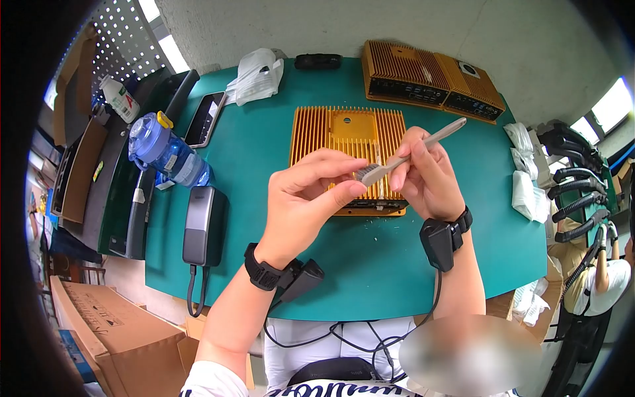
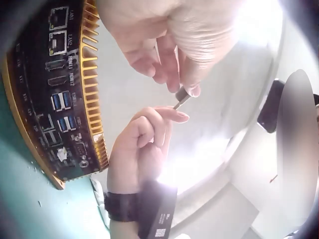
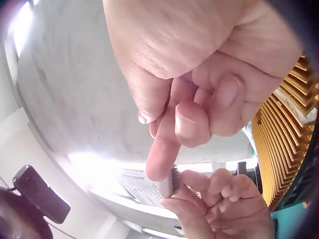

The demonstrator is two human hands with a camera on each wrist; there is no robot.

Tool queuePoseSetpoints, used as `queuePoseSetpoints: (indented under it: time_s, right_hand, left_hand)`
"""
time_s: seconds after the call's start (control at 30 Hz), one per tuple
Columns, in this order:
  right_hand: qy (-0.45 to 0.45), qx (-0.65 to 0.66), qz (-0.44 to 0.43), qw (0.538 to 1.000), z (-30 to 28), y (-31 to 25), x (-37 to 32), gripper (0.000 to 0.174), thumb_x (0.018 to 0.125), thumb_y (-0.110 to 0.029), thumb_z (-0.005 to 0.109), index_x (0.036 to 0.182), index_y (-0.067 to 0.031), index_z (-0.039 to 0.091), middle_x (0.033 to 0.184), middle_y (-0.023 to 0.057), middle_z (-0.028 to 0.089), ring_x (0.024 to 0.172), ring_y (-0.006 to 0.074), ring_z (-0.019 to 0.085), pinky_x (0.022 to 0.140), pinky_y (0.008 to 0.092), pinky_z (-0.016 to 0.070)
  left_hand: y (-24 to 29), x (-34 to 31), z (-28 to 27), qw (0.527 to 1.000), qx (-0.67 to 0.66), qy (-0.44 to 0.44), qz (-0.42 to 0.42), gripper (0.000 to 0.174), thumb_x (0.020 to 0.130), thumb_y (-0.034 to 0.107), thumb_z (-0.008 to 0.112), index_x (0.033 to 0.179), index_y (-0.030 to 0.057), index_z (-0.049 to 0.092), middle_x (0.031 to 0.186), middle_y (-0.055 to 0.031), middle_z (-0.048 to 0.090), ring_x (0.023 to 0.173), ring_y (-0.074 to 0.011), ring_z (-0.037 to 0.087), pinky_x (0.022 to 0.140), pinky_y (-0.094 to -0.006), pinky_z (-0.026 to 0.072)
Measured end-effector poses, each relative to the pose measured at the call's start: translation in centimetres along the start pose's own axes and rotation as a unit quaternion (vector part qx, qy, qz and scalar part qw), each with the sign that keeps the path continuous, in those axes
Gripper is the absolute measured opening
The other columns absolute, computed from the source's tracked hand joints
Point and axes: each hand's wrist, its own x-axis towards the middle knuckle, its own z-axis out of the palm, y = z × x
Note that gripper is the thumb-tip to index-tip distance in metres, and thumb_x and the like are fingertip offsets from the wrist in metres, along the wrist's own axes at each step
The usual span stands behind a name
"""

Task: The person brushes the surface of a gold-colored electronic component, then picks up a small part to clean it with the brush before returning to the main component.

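The right hand (image 1: pixel 430 175) grips the pale handle of a small brush (image 1: pixel 433 135), held at a slant above a gold finned metal box (image 1: pixel 314 132). At the brush's bristle end, the left hand (image 1: pixel 304 198) pinches the dark bristles between thumb and fingers. In the left wrist view the left hand (image 2: pixel 172 40) holds the brush tip (image 2: pixel 182 95), close to the right hand (image 2: pixel 144 139). The right wrist view has the right hand (image 3: pixel 189 74) above the brush head (image 3: pixel 169 185), and the left hand (image 3: pixel 224 204) at its bristles.
Two more gold boxes (image 1: pixel 410 73) stand at the back right. On the left are a blue bottle (image 1: pixel 165 149), a phone (image 1: pixel 206 119) and a grey device (image 1: pixel 204 225). Plastic bags lie at the back and right edge. Small crumbs lie before the middle box. Cables hang from the wrists.
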Motion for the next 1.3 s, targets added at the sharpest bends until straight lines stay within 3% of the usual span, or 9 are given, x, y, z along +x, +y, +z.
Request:
queuePoseSetpoints:
  time_s: [0.07,0.27,0.47,0.6,0.67,0.87,1.1,1.3]
  right_hand:
    - [-0.012,0.011,0.002,1.0,-0.2,0.1,-0.1,0.024,0.106,-0.028,0.048,0.102,-0.0054,0.053,0.077,0.0148,0.069,0.068,0.0156,0.066,0.054,0.0212,0.0408]
    - [0.009,0.02,0.044,0.999,0.3,-0.2,-0.3,0.026,0.106,-0.029,0.049,0.101,-0.0039,0.052,0.074,0.0125,0.068,0.069,0.0179,0.068,0.061,0.0236,0.0498]
    - [-0.063,0.037,0.039,0.997,-0.7,-0.1,0.0,0.026,0.105,-0.029,0.052,0.1,-0.0033,0.052,0.071,0.0091,0.067,0.065,0.0154,0.065,0.062,0.0233,0.0501]
    - [-0.036,0.036,0.032,0.998,-0.3,-0.1,-0.2,0.027,0.103,-0.03,0.054,0.1,-0.0031,0.053,0.07,0.0082,0.066,0.065,0.0156,0.066,0.06,0.0239,0.0499]
    - [-0.037,0.031,0.035,0.998,-0.4,-0.1,-0.2,0.027,0.102,-0.03,0.056,0.1,-0.0028,0.053,0.072,0.0086,0.066,0.068,0.0167,0.067,0.061,0.0253,0.0519]
    - [-0.057,0.036,0.029,0.997,-0.6,0.0,-0.2,0.026,0.102,-0.029,0.056,0.1,-0.0031,0.054,0.079,0.0112,0.067,0.073,0.0203,0.069,0.067,0.0289,0.0561]
    - [-0.076,0.031,0.025,0.996,-0.6,0.0,-0.3,0.025,0.103,-0.029,0.055,0.1,-0.0037,0.054,0.079,0.011,0.067,0.073,0.0211,0.069,0.067,0.0301,0.0562]
    - [-0.094,0.051,-0.009,0.994,-1.0,0.6,-0.2,0.024,0.103,-0.028,0.054,0.1,-0.004,0.054,0.087,0.0092,0.064,0.072,0.0194,0.069,0.067,0.029,0.0555]
  left_hand:
    - [-0.6,-0.1,-0.2,0.999,-0.046,-0.021,0.0,0.028,0.082,-0.008,0.073,0.11,-0.0002,0.073,0.104,-0.0108,0.068,0.092,-0.0152,0.065,0.08,-0.0263,0.0526]
    - [-0.9,-0.5,0.4,0.994,-0.096,-0.044,0.012,0.013,0.086,-0.005,0.071,0.099,-0.0009,0.072,0.1,-0.0093,0.067,0.091,-0.0153,0.064,0.079,-0.0267,0.052]
    - [-0.7,-0.7,0.2,0.996,-0.084,-0.036,-0.02,0.007,0.091,0.001,0.068,0.098,-0.0017,0.068,0.099,-0.006,0.064,0.09,-0.0129,0.061,0.079,-0.0259,0.0495]
    - [-0.4,-0.7,0.5,0.994,-0.094,-0.039,-0.044,0.007,0.094,0.004,0.066,0.099,-0.0008,0.065,0.099,-0.0038,0.062,0.089,-0.0112,0.059,0.079,-0.0251,0.0486]
    - [-0.3,-0.8,0.7,0.992,-0.098,-0.028,-0.078,0.014,0.097,0.016,0.064,0.099,0.0021,0.061,0.097,-0.0042,0.056,0.084,-0.0129,0.055,0.073,-0.0267,0.0462]
    - [-0.4,-1.0,0.6,0.971,-0.185,-0.034,-0.145,0.015,0.099,0.018,0.063,0.102,0.0032,0.06,0.1,-0.0042,0.055,0.085,-0.0136,0.056,0.076,-0.028,0.0463]
    - [-0.4,-1.1,0.7,0.959,-0.227,-0.03,-0.167,0.015,0.099,0.018,0.061,0.102,0.0034,0.061,0.099,-0.005,0.056,0.085,-0.0147,0.056,0.077,-0.0314,0.0464]
    - [-0.5,-1.0,0.3,0.971,-0.205,-0.049,-0.116,0.017,0.098,0.018,0.063,0.107,0.0022,0.064,0.098,-0.0068,0.06,0.086,-0.0153,0.057,0.076,-0.0312,0.0481]
